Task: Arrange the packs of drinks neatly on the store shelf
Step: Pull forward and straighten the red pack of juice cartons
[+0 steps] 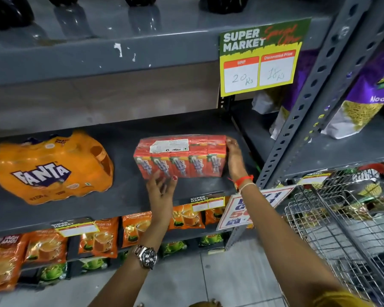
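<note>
red shrink-wrapped juice pack point(181, 157) sits on the grey shelf point(124, 196); our right hand point(234, 159) lies flat on its end, our left hand point(161, 188) open-fingered at its front, orange fanta pack point(50, 168) well apart.

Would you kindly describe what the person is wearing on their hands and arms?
The left hand has red-painted nails and a silver metal watch with a dark dial. The right hand wears red thread and a white band at the wrist. Both forearms are bare; no sleeves show.
</note>
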